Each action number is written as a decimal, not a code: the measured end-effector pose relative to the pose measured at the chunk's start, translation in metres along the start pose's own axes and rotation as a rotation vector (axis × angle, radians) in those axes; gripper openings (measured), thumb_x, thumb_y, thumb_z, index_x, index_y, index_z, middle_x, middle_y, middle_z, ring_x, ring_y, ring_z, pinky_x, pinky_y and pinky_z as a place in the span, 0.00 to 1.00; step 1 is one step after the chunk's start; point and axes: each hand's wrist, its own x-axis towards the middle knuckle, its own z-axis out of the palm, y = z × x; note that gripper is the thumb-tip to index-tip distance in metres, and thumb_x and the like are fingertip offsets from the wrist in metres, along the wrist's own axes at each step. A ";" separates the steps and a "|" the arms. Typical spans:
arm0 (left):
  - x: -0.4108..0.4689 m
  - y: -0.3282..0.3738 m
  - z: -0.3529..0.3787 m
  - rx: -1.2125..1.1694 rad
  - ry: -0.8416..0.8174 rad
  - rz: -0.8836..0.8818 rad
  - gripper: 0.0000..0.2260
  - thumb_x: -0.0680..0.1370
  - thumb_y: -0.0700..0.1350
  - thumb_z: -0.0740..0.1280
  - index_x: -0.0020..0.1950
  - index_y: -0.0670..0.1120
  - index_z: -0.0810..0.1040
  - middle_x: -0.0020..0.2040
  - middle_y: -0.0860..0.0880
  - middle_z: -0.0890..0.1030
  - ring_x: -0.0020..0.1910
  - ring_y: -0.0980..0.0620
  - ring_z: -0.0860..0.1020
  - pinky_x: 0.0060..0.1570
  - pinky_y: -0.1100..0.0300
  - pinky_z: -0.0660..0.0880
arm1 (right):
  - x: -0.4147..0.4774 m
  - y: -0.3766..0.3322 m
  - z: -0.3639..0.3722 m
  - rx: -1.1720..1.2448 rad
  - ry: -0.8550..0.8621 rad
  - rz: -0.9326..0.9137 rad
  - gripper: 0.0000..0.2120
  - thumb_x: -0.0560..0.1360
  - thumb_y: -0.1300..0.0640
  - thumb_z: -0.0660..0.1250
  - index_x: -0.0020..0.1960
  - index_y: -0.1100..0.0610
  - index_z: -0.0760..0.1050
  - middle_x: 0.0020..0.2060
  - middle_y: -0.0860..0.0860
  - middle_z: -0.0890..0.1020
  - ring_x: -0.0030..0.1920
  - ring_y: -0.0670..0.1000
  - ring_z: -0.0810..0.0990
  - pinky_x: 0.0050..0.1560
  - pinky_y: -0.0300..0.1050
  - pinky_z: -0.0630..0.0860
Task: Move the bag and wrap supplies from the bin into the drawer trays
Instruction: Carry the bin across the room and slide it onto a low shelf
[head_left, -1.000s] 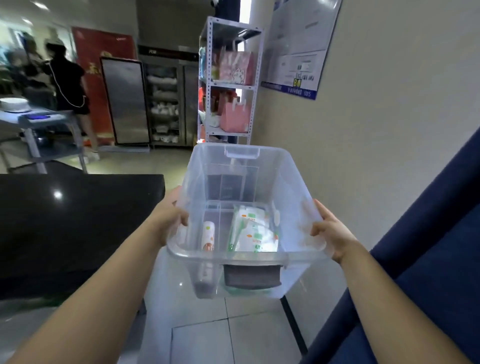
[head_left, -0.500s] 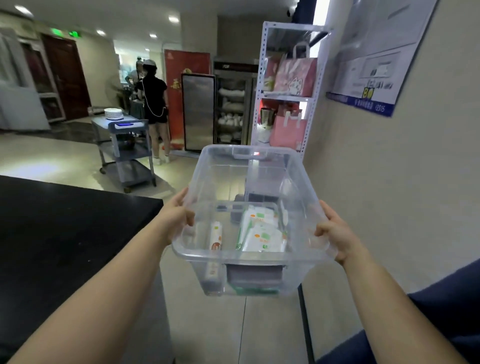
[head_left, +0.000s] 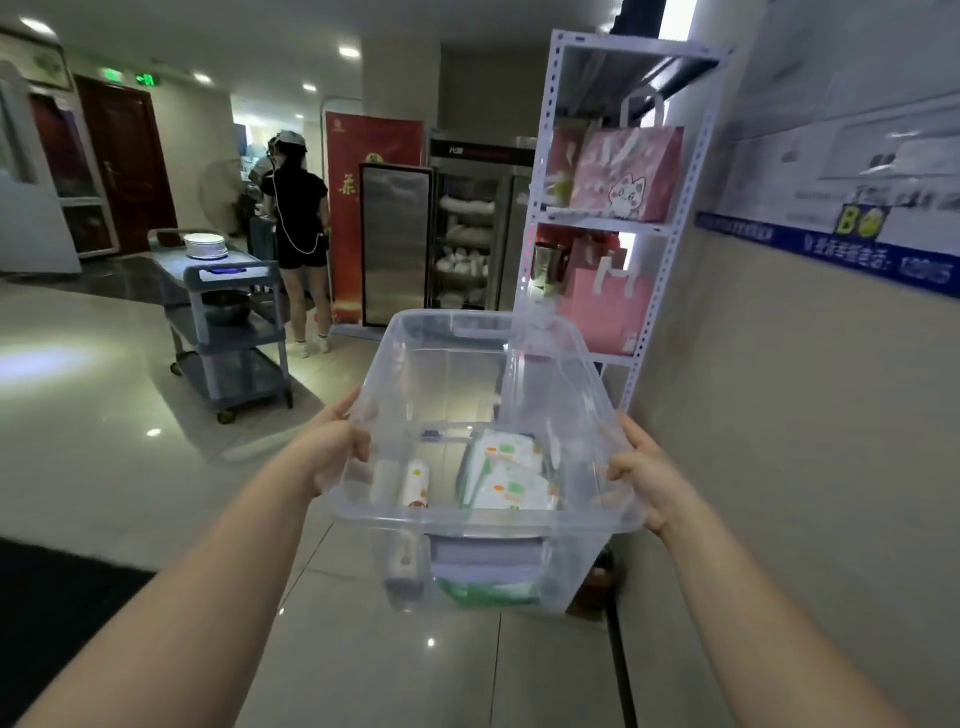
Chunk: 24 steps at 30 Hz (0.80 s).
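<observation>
Seeing both hands on the clear bin (head_left: 483, 364), held up in the air over the tile floor (head_left: 104, 415), nothing under it. Left hand (head_left: 332, 449) wrapped over the left rim, thumb on top, fingers curled under the lip. Right hand (head_left: 641, 475) same on the right rim, closed around the edge. Bin is see-thru plastic w/ a moulded handle at the far end, no lid on. Contents all bunched at the near end: a white roll (head_left: 414, 483) w/ orange print lying lengthwise on the left, and just right of it a stack of white bag packs (head_left: 506, 475) w/ green + orange labels, leaning on each other. Under the near rim I see something grey and something green thru the wall, can't tell what they are. Far half of the bin is bare. Ahead on the right, white metal shelf rack (head_left: 649, 218) against the wall, pink gift bags (head_left: 628, 176) on its shelves. Left of that, grey cart (head_left: 234, 332) w/ a stack of plates (head_left: 205, 245) on top and a metal bowl (head_left: 226, 306) on the mid tier. Person in black (head_left: 298, 228) standing past the cart, back to me. No drawer trays in view.
</observation>
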 end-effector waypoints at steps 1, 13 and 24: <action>0.026 0.006 -0.004 0.002 0.001 -0.005 0.45 0.64 0.23 0.58 0.76 0.56 0.59 0.69 0.49 0.70 0.49 0.45 0.76 0.45 0.38 0.79 | 0.024 -0.003 0.005 0.004 -0.015 -0.002 0.42 0.60 0.75 0.55 0.70 0.47 0.68 0.66 0.53 0.74 0.63 0.59 0.74 0.56 0.56 0.75; 0.269 0.015 -0.052 -0.023 0.086 -0.095 0.50 0.56 0.26 0.57 0.74 0.60 0.61 0.73 0.48 0.65 0.56 0.40 0.75 0.42 0.42 0.79 | 0.296 0.044 0.071 0.049 -0.078 0.131 0.41 0.65 0.76 0.55 0.70 0.42 0.67 0.63 0.48 0.76 0.58 0.59 0.78 0.45 0.54 0.80; 0.511 0.063 -0.130 -0.019 0.343 -0.071 0.43 0.66 0.21 0.54 0.76 0.53 0.60 0.72 0.45 0.64 0.62 0.39 0.72 0.52 0.41 0.75 | 0.600 0.064 0.181 0.125 -0.215 0.220 0.42 0.69 0.76 0.53 0.74 0.44 0.58 0.71 0.40 0.67 0.62 0.55 0.74 0.44 0.47 0.74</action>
